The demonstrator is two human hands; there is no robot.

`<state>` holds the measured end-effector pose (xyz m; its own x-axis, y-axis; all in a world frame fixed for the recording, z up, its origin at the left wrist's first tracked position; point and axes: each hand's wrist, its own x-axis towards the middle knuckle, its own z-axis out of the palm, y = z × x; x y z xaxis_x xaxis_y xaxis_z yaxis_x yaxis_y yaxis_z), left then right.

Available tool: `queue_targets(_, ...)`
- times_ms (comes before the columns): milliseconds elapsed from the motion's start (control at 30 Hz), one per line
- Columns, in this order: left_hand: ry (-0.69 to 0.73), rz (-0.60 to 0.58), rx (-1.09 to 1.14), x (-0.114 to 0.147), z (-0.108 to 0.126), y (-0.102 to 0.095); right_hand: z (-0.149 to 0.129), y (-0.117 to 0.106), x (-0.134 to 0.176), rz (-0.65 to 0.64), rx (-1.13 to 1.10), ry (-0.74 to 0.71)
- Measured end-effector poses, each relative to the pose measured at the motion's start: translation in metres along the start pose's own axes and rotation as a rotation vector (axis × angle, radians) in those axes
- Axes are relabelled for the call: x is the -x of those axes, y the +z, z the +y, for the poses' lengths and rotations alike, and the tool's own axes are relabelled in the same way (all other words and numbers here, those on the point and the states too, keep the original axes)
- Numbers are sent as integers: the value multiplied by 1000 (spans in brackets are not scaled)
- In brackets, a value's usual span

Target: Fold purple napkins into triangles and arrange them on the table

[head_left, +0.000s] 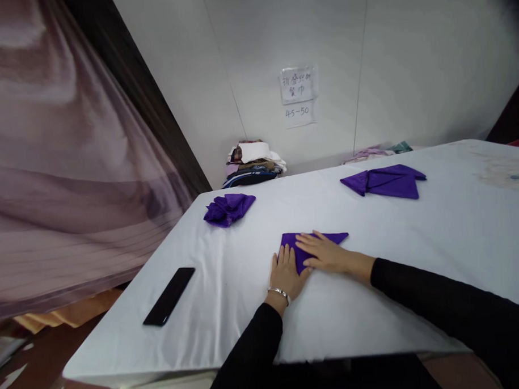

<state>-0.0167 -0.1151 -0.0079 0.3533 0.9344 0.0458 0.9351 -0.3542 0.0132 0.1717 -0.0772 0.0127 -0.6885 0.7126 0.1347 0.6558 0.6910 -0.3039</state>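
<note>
A purple cloth napkin point(290, 239), folded into a triangle, lies flat on the white-covered table near its front. My left hand point(287, 277), with a silver bangle at the wrist, rests flat on its left edge, fingers stretched out. Palm down across the middle of the same napkin is my right hand point(325, 253), its fingers extended to the left. Both hands are open and press on the cloth without gripping it; they hide parts of its lower edges. One pointed corner shows beyond the right hand.
Behind to the left sits a bunched purple napkin point(229, 210); a folded one point(389, 181) lies back right. A black phone-like slab point(169, 296) is near the table's point(133, 358) left edge. Stacked clothes point(254, 163) stand beyond the table, by a wall with paper signs point(298, 94).
</note>
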Motion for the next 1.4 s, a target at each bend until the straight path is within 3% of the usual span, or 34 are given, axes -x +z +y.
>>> queue_targets(100, 4, 1, -1, 1, 0, 1, -12, 12, -8, -88, -53, -22)
queue_targets(333, -16, -3, 33, 0, 1, 0, 27, 9, -2, -62, -16, 61)
queue_targets(467, -22, -24, 50, 5, 1, -3, 35, 8, 1, -57, 15, 103)
queue_targets(600, -48, -22, 34, 30, -11, -8, 37, 11, 1, -53, 17, 100)
queue_targets(833, -167, -79, 31, 99, -52, -18, 45, 18, 1, -42, 18, 84)
queue_targets(933, -209, -37, 62, 114, -58, -22, 47, 20, 1, -40, 30, 66)
queue_targets(1067, -13, 80, 70, 108, -48, -26, 48, 20, 1, -28, 25, 58)
queue_targets(1167, 141, 99, 72, 91, -39, -26, 48, 18, 1, -41, 25, 57)
queue_targets(1400, 181, 36, 116, 82, -30, -28, 49, 12, 2, -63, 22, 50)
